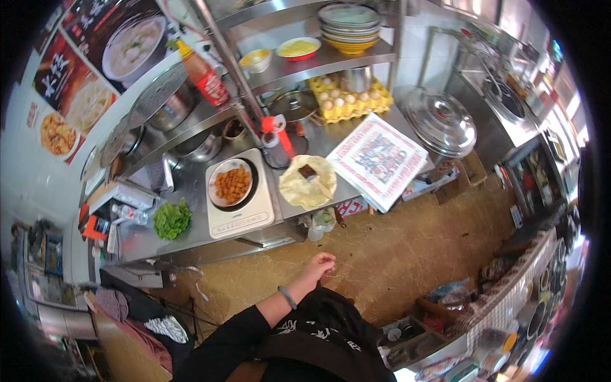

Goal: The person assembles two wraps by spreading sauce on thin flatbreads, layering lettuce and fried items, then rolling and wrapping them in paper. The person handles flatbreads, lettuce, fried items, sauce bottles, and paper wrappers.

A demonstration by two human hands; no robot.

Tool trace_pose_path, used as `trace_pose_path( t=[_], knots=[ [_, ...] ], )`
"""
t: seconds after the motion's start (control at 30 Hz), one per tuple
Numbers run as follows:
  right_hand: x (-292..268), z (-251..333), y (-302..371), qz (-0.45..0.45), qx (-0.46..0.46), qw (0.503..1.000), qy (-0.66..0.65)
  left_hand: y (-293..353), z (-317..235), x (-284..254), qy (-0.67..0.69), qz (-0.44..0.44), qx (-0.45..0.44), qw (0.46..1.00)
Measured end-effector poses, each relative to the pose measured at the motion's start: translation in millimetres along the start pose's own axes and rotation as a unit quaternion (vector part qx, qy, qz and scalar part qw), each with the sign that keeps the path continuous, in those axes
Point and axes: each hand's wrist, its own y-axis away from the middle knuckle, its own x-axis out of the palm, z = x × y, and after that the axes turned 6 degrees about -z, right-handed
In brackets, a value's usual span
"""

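My left hand, with a bracelet round its wrist, hovers in front of my dark apron. Its fingers are curled in, and whatever they may hold is hidden. No part of my right hand shows. Beyond my left hand, at the counter's front edge, lies a pale round flatbread. A brush with dark bristles and a light handle rests on it. To its left is a cream hotplate, bearing a plate of orange-brown fried pieces. Green lettuce sits farther left on the steel counter.
Printed paper sheets overhang the counter edge to the right. Behind stand a yellow egg tray, a lidded steel pot and red-topped bottles. A shelf carries stacked plates and a sauce bottle. Crates stand lower right.
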Motion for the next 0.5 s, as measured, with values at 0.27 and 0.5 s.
trace_pose_path(
  t=[0.27,0.5],
  knots=[
    [348.9,176.4,-7.1,0.116,-0.128,0.981,0.088,-57.0,-51.6,-49.2,0.108,-0.079,0.141,0.981],
    [598.8,300.1,78.5,0.410,-0.288,0.849,0.166,-84.3,-88.1,-81.7,0.185,-0.108,0.109,0.971]
  ],
)
